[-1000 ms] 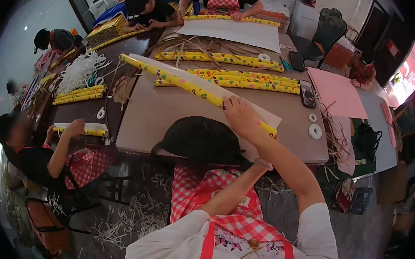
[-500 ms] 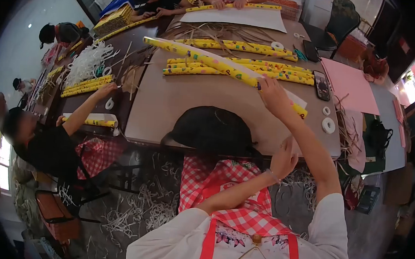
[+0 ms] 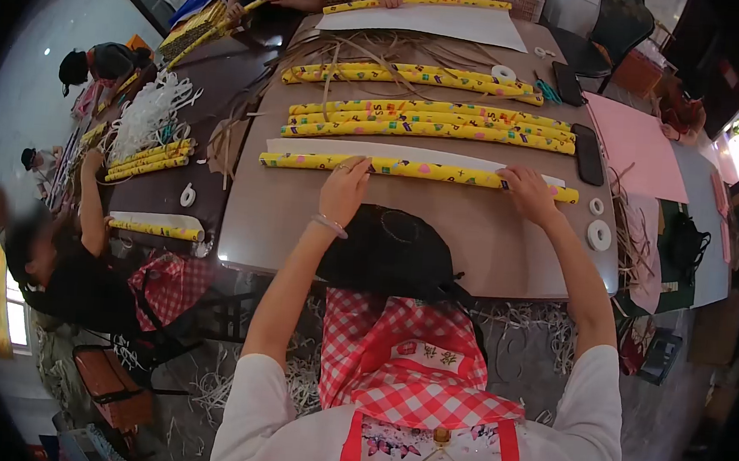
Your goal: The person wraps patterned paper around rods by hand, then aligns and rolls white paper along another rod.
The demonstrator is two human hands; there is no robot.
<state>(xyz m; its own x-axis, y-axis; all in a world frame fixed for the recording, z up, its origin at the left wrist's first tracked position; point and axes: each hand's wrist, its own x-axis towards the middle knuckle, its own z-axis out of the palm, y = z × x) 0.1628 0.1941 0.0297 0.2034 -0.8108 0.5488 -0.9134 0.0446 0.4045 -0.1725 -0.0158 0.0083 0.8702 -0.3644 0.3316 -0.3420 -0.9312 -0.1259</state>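
Note:
A roll of yellow patterned wrapping paper (image 3: 442, 173) lies crosswise on the brown table (image 3: 302, 217), its loose white flap showing along the far side. My left hand (image 3: 344, 186) grips it left of the middle, fingertips over the top. Toward the right end, my right hand (image 3: 528, 193) holds the same roll, thumb and fingers pressed on it. Just beyond are several finished-looking yellow rolls (image 3: 428, 132) side by side, and a farther bundle of yellow rolls (image 3: 414, 79) has brown strips across it. My black cap (image 3: 390, 249) hides part of the near table.
White tape rolls (image 3: 598, 235) and a phone (image 3: 591, 156) sit at the right. Scissors (image 3: 549, 91) lie farther back, near brown strips (image 3: 340, 44). Co-workers handle yellow rolls across the table and at the left table, where white strips (image 3: 151, 112) are heaped.
The roll, earlier raised at a slant in my right hand, now lies level on the table. My left hand has come up from near the table edge and taken hold of it.

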